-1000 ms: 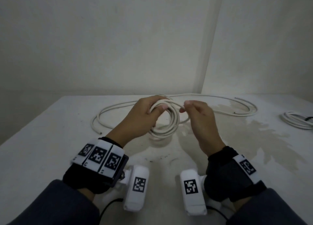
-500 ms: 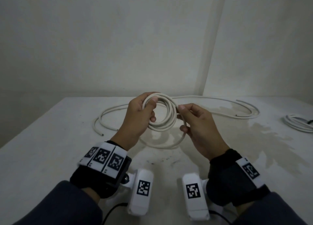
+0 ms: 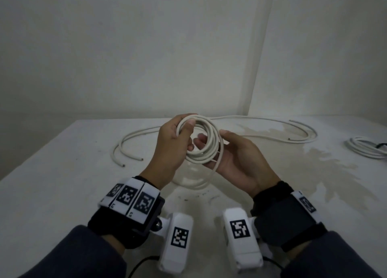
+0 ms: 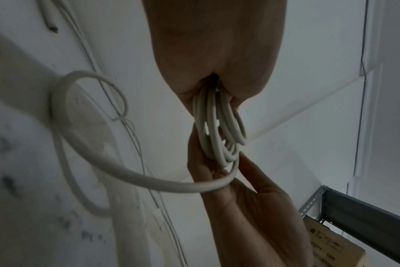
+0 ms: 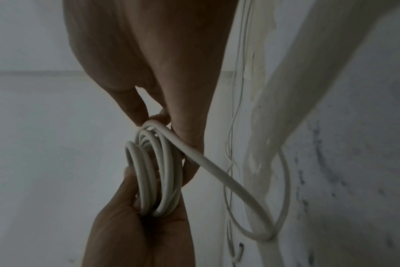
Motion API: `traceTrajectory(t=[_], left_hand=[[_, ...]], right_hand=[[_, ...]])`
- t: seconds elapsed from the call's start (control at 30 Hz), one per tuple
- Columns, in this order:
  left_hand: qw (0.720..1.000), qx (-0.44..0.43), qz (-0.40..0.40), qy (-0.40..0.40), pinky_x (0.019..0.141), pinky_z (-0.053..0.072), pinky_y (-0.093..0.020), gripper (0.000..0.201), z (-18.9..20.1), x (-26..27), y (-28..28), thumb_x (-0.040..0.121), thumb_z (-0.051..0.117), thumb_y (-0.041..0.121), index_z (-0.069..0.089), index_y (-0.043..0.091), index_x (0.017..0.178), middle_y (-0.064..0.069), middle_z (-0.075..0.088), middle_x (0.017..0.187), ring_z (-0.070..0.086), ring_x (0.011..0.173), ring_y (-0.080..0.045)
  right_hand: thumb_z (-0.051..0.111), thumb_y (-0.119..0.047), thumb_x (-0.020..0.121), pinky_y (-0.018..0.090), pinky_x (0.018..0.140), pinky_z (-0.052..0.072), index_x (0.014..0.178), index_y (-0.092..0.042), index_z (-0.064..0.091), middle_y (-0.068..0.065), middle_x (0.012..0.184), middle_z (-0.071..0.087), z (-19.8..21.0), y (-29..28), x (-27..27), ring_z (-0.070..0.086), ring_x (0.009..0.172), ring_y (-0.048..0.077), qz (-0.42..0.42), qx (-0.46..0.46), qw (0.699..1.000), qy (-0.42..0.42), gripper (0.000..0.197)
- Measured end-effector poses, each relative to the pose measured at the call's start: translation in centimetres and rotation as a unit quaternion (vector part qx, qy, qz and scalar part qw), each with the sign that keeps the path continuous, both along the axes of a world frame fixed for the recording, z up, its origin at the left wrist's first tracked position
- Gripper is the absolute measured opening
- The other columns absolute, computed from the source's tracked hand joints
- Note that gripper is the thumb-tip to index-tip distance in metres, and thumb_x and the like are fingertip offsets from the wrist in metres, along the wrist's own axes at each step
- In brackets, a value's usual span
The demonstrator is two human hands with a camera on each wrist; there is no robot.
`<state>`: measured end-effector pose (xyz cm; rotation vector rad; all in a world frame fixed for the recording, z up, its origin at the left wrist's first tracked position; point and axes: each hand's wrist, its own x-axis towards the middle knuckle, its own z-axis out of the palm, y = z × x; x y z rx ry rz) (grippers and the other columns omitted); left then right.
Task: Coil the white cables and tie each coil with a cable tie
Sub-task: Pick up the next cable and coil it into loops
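Coil (image 3: pixel 202 144): several round loops of smooth white cable, held up above the table (image 3: pixel 62 173) between both hands, at about 12 o'clock from the person; the loops lie stacked side by side, roughly circular, and no tie shows on them.
Left hand (image 3: pixel 171 146): grip closed round the coil's 10 o'clock edge, thumb pressed on the outer loops, fingers curled behind them.
Right hand (image 3: pixel 240 160): palm turned up, grip narrow, cupping the coil's 4 o'clock edge; the thumb lies over the outermost strand, the fingers reach through the ring.
Loose strand (image 4: pixel 130 177): one thicker-looking run of the same cable leaves the right hand's grip, sags in a wide arc to the table and curls there in a loose loop.
Other cables (image 3: pixel 261 120): long white runs lie in open curves on the table from 10 to 2 o'clock, with cut ends showing at 10 and at 1 o'clock.
Second bundle (image 3: pixel 365 150): a flat white coil at 3 o'clock near the table's edge, something dark against it; what that is cannot be told.
Table: matt white, scuffed, with a pale irregular stain (image 3: pixel 324 162) at 2 o'clock.
Wrists: black bands with white blocks printed with square black-and-white markers.
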<state>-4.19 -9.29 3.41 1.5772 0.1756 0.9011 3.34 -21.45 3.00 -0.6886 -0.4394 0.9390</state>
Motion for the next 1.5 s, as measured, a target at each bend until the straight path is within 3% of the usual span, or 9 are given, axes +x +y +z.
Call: traceTrajectory(t=[0.1,0.33,0.43,0.7,0.87,1.17,1.33,1.4,1.5], left_hand=[[1.0,0.004,0.021,0.005,0.048,0.041,-0.017,0.019,-0.1,0.1,-0.2,0.098,0.05,0.014,0.067,0.008,0.104,0.008,0.056,0.063,0.043,0.047,-0.003],[0.999,0.018,0.04,0.004,0.049,0.041,-0.017,0.02,-0.7,0.5,-0.8,0.098,0.049,0.017,0.065,0.006,0.103,0.018,0.057,0.057,0.046,0.046,-0.001],[1.0,0.0,0.006,0.015,0.05,0.043,-0.021,0.017,-0.7,0.4,-0.8,0.098,0.049,0.018,0.063,0.008,0.103,0.017,0.056,0.056,0.047,0.046,-0.003],[0.99,-0.087,-0.1,0.038,0.057,0.044,-0.024,0.012,-0.5,0.1,-0.6,0.098,0.047,0.012,0.059,0.009,0.099,0.003,0.049,0.066,0.046,0.046,-0.004],[0.995,0.035,-0.052,0.073,0.054,0.045,-0.021,0.017,-0.5,0.3,-0.8,0.099,0.048,0.014,0.056,0.003,0.108,0.003,0.049,0.067,0.046,0.047,-0.001],[0.98,0.175,-0.051,0.073,0.063,0.037,-0.007,0.009,-0.1,-0.2,-1.7,0.1,0.045,0.02,0.054,0.016,0.102,0.012,0.053,0.078,0.05,0.064,0.01],[0.973,0.071,0.012,0.219,0.094,0.043,-0.032,0.031,-1.1,0.5,0.5,0.094,0.038,0.057,0.051,0.031,0.104,0.005,0.058,0.104,0.054,0.102,-0.013],[0.936,0.09,0.08,0.33,0.103,0.04,-0.043,0.048,-2.1,0.5,2.5,0.084,0.052,0.062,0.051,0.027,0.117,-0.006,0.051,0.127,0.049,0.118,-0.026],[0.857,0.152,0.063,0.489,0.104,0.039,-0.038,0.079,-3.0,-0.1,3.8,0.077,0.069,0.048,0.036,0.013,0.14,-0.015,0.038,0.139,0.042,0.126,-0.033]], right_hand=[[0.054,-0.014,0.088,0.043,0.088,0.054,0.118,-0.01,0.049,0.016,0.086,0.067,-0.5,0.0,0.3,0.065,0.081,0.025,0.039,0.051,0.997,0.05,0.031],[0.048,-0.02,0.087,0.03,0.074,0.05,0.104,0.0,0.059,0.005,0.064,0.055,-0.2,0.1,-0.5,0.056,0.059,0.018,0.062,0.063,0.995,0.04,0.029],[0.041,-0.023,0.092,0.027,0.078,0.037,0.104,-0.001,0.057,-0.001,0.058,0.043,-0.5,0.4,-0.3,0.044,0.053,0.012,0.037,0.06,0.996,0.052,0.03],[0.036,-0.023,0.095,0.027,0.072,0.041,0.073,-0.004,0.062,-0.002,0.052,0.035,-0.3,0.3,0.2,0.032,0.054,0.013,0.009,0.016,0.999,0.042,0.039],[0.037,-0.025,0.079,0.029,0.063,0.034,0.074,-0.006,0.061,0.0,0.049,0.03,0.1,-0.1,0.3,0.029,0.051,0.015,0.025,-0.035,0.999,0.002,0.031],[0.051,-0.04,0.095,0.019,0.039,0.021,0.062,-0.013,0.045,-0.006,0.039,0.03,-0.2,0.3,-0.1,0.02,0.034,0.007,-0.118,-0.097,0.987,-0.04,0.043],[0.052,-0.033,0.097,0.017,0.029,0.024,0.063,-0.014,0.044,-0.004,0.047,0.036,0.0,0.0,0.7,0.021,0.03,0.006,-0.23,-0.054,0.971,0.039,0.039],[0.052,-0.032,0.097,0.016,0.028,0.022,0.066,-0.015,0.044,-0.004,0.046,0.037,-0.1,-0.7,1.7,0.02,0.029,0.005,-0.221,-0.021,0.97,0.101,0.036],[0.053,-0.036,0.095,0.016,0.028,0.022,0.059,-0.015,0.041,-0.005,0.04,0.029,-0.4,-1.2,2.3,0.02,0.027,0.006,-0.175,0.011,0.968,0.177,0.043]])
